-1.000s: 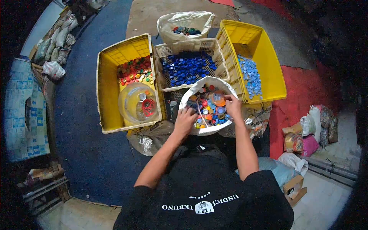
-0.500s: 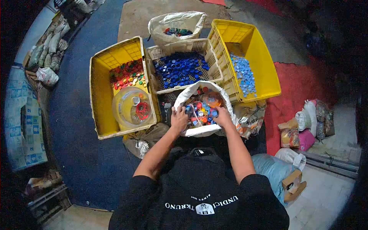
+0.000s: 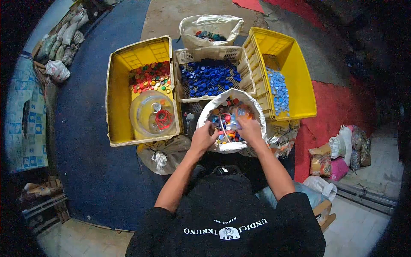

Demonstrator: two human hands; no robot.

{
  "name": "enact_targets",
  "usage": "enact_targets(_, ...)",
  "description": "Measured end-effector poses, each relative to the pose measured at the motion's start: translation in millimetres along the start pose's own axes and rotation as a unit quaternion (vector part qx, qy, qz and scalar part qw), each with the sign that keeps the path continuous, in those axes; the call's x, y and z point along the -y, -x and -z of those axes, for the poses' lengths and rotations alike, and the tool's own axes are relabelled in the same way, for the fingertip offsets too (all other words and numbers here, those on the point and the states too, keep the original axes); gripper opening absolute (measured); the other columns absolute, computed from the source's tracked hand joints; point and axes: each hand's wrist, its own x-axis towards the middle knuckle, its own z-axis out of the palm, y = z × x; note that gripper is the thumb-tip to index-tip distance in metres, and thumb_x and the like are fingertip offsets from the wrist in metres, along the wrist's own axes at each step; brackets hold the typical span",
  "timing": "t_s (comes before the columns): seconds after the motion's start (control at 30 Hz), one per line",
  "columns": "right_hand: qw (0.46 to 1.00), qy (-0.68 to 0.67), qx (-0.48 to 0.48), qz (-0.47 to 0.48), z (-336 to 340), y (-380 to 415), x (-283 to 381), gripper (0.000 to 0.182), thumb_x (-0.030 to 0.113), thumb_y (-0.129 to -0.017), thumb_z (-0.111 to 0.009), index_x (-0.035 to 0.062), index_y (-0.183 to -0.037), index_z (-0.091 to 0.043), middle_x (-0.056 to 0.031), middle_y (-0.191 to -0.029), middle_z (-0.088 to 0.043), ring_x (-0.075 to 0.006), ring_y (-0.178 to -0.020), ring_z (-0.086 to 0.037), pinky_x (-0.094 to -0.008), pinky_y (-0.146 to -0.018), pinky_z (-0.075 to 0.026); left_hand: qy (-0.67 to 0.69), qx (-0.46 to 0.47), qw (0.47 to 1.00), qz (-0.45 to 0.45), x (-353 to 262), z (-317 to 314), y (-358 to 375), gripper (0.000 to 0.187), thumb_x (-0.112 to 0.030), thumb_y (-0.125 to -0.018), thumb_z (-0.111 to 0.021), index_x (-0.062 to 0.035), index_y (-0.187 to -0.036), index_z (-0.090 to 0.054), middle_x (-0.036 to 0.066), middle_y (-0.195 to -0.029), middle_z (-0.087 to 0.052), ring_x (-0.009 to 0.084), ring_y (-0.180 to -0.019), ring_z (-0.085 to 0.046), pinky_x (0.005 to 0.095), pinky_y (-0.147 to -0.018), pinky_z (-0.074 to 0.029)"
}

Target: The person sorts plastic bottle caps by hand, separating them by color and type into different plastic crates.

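Observation:
A white sack [image 3: 214, 101] full of mixed coloured bottle caps [image 3: 228, 116] sits open in front of me. My left hand [image 3: 204, 135] reaches into the sack's near left side, fingers curled among the caps. My right hand [image 3: 250, 129] is in the near right side, fingers bent down onto the caps. Whether either hand holds a cap is hidden by the fingers.
Left yellow crate [image 3: 116, 94] holds red and mixed caps and a clear round bowl [image 3: 152, 113]. White basket [image 3: 185, 55] holds dark blue caps [image 3: 208, 77]. Right yellow crate [image 3: 299, 81] holds light blue caps [image 3: 278, 90]. A plastic bag [image 3: 210, 26] lies behind; sacks lie around.
Both hands have stayed in the sack; the right hand came down from the far right rim to the near side, and the left hand shifted slightly among the caps.

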Motion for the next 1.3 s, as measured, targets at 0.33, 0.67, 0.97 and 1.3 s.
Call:
enact_targets(0.33,0.980,-0.136,-0.082,-0.122,-21,6,1,0.024,0.013,-0.079,-0.060,0.0082,-0.101,-0.068,-0.0165,-0.095,-0.066,-0.0349,-0.088,-0.063,-0.0430,-0.077,-0.051,0.212,-0.061,0.975,0.026,7,5,0,0.038,-0.008,-0.076,-0.066,-0.0031,-0.110,-0.051,0.014,-0.100,-0.066,0.0190,-0.083,-0.066,0.0313,-0.072,-0.052)
enact_targets(0.67,0.983,-0.011,0.085,-0.161,-79,-32,9,0.038,0.034,-0.080,-0.065,0.0104,-0.110,-0.065,-0.0148,-0.103,-0.065,-0.0341,-0.093,-0.064,-0.0460,-0.081,-0.050,0.138,-0.050,0.984,-0.099,1,-16,-20,0.044,-0.005,-0.069,-0.069,-0.0022,-0.111,-0.055,0.013,-0.098,-0.059,0.0248,-0.087,-0.061,0.0325,-0.080,-0.050)
enact_targets(0.97,0.871,-0.427,-0.080,-0.230,-67,6,-7,0.036,0.013,-0.080,-0.064,0.0037,-0.115,-0.057,-0.0146,-0.103,-0.064,-0.0297,-0.091,-0.066,-0.0377,-0.074,-0.054,0.024,0.050,0.987,-0.148,25,-16,3,0.040,-0.004,-0.070,-0.069,-0.0073,-0.110,-0.059,0.012,-0.094,-0.063,0.0279,-0.086,-0.064,0.0369,-0.076,-0.052)
enact_targets(1.3,0.447,-0.827,-0.029,-0.339,-66,1,-6,0.018,0.005,-0.080,-0.054,0.0053,-0.098,-0.053,-0.0055,-0.085,-0.054,-0.0157,-0.064,-0.050,-0.0270,-0.059,-0.041,-0.259,-0.022,0.950,-0.174,15,-58,-42,0.036,-0.036,-0.069,-0.072,-0.0140,-0.098,-0.068,0.013,-0.102,-0.052,0.0311,-0.101,-0.049,0.0469,-0.086,-0.041)
